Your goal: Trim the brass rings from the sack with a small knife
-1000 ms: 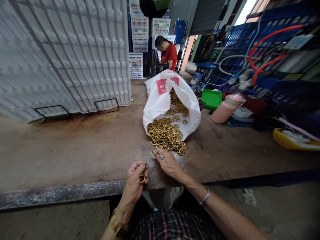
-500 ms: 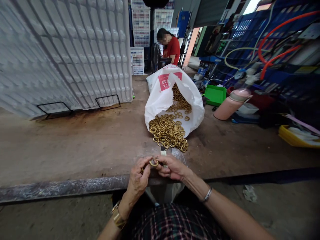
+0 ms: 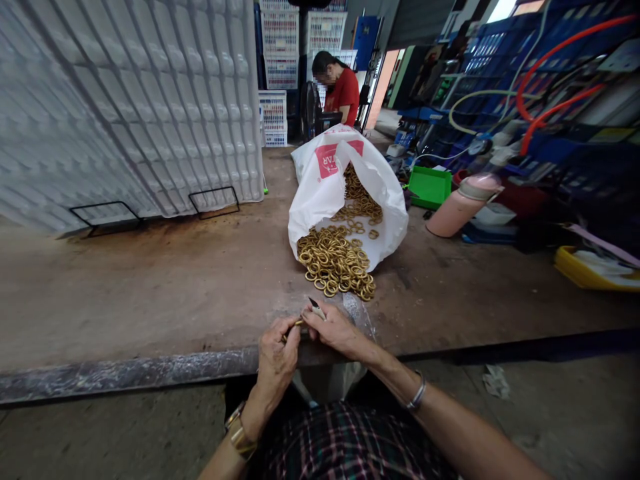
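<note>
Brass-coloured rings point(image 3: 335, 260) spill in a heap from the mouth of a white plastic sack point(image 3: 320, 193) onto the table. At the table's front edge my left hand point(image 3: 279, 350) is closed in a pinch on a ring point(image 3: 299, 323), seen nearly edge-on; another bit of brass shows lower between its fingers. Close beside it, my right hand point(image 3: 336, 328) is closed round a small knife point(image 3: 317, 309) with a dark pointed tip and a pale handle. Its fingertips are at the ring, partly hidden.
White ribbed trays point(image 3: 200, 100) stand upright at the left, with black wire stands point(image 3: 215, 202) at their foot. A pink bottle point(image 3: 463, 207), a green tray point(image 3: 430, 187) and a yellow tray point(image 3: 580, 270) are at the right. Beyond the sack, a person in red point(image 3: 345, 93) bends forward.
The ring has turned from face-on to nearly edge-on in my left hand. My right hand has rolled over, and the knife's tip now points up and left above its fingers.
</note>
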Demonstrator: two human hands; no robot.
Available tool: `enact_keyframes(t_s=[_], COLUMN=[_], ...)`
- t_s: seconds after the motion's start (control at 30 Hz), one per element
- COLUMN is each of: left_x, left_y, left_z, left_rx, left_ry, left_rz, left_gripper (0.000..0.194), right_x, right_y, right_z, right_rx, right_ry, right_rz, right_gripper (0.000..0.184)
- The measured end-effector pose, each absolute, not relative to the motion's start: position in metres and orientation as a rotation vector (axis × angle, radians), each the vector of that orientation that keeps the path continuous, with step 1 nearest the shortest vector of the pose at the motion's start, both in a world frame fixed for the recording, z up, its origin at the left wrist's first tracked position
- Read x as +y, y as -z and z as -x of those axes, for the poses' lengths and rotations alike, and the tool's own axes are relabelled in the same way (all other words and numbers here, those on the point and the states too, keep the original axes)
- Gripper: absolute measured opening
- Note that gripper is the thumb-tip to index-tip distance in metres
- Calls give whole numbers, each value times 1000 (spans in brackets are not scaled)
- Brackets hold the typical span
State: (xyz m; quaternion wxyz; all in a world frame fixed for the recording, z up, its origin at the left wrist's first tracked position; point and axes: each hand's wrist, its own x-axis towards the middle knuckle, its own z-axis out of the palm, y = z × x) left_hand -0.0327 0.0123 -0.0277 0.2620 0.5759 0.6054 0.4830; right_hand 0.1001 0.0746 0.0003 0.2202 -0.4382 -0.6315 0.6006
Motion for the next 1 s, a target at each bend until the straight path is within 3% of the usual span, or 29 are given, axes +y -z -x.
enact_keyframes(t_s=[0.67,1.0], left_x=[10,5], left_y=[9,13], left_z=[26,32], left_rx=[1316,1072], left_ry=[-1123,-1173], left_rz=[-739,-654], left_gripper=[30,25], right_x=[77,77], right_y=[5,4], right_z=[-94,-92], right_rx=[-1855,-1839], right_ry=[-1307,-1395], right_rz=[1247,1128], right_gripper=[12,20])
